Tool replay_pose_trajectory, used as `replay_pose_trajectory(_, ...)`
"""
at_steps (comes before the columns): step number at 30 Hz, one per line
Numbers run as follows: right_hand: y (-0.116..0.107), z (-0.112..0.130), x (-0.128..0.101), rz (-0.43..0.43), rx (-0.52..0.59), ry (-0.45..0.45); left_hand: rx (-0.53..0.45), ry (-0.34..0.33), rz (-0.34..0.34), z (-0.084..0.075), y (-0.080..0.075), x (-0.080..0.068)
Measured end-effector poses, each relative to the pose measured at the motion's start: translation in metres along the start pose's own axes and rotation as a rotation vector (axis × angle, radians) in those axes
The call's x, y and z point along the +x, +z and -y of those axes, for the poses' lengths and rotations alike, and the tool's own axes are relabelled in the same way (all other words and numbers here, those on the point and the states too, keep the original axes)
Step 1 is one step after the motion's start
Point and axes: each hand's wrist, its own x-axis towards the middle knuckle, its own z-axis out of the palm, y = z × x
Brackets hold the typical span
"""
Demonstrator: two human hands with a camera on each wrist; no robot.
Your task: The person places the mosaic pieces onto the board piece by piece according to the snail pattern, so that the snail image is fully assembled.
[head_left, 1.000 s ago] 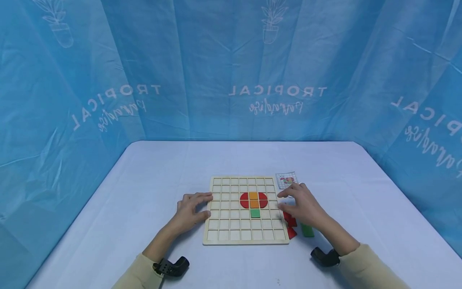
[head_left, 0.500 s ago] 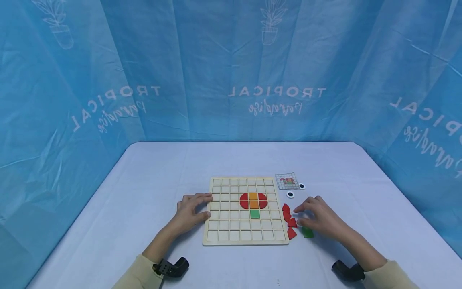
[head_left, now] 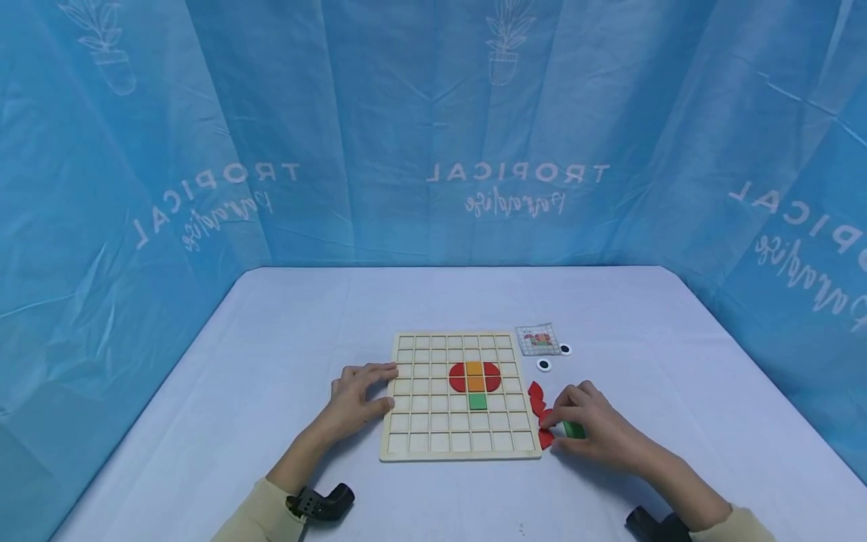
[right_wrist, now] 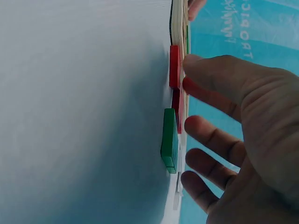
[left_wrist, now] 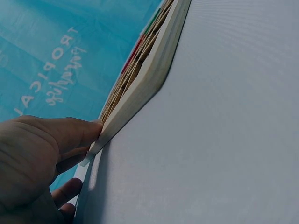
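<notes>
A pale wooden grid board (head_left: 420, 444) lies on the table, with red rounded pieces (head_left: 457, 377), orange squares (head_left: 476, 383) and one green square (head_left: 478, 401) set in its cells. At the board's left edge rests my left hand (head_left: 357, 395), thumb and fingertips touching the rim; the left wrist view shows the thumb (left_wrist: 86, 133) against its side. Beside the right edge, my right hand (head_left: 596, 425) hovers low over loose red pieces (head_left: 536, 399), thumb and forefinger apart at the nearest ones. Under that hand sits a loose green piece (head_left: 573, 430), its side showing in the right wrist view.
Behind the right hand lie two white discs with black centres, one nearer the board (head_left: 544, 365). A small printed picture card (head_left: 538, 339) lies by the board's upper right corner. Blue printed curtains (head_left: 433, 113) surround the white-covered table (head_left: 305, 316).
My right hand has moved from the board's upper right edge, by the card, toward me and down to the loose red pieces, uncovering the discs. My left hand has stayed put.
</notes>
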Motion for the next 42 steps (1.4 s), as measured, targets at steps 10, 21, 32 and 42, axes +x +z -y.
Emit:
replay_pose_trajectory(10,-0.001,0.001,-0.013,-0.004,-0.097,0.062,0.006,0.006,-0.003,0.0,0.0,0.001)
replay_pose_trajectory(21,-0.004,-0.006,-0.021,-0.017,-0.111,-0.006,0.003,0.019,-0.003,0.0,-0.001,-0.001)
replay_pose_trajectory(32,0.0,-0.003,-0.016,0.012,-0.11,-0.081,-0.007,0.009,0.0,0.0,-0.001,0.0)
replay_pose_trajectory(42,0.0,0.0,-0.013,0.085,-0.1,-0.098,0.003,0.006,-0.002,0.0,0.0,0.0)
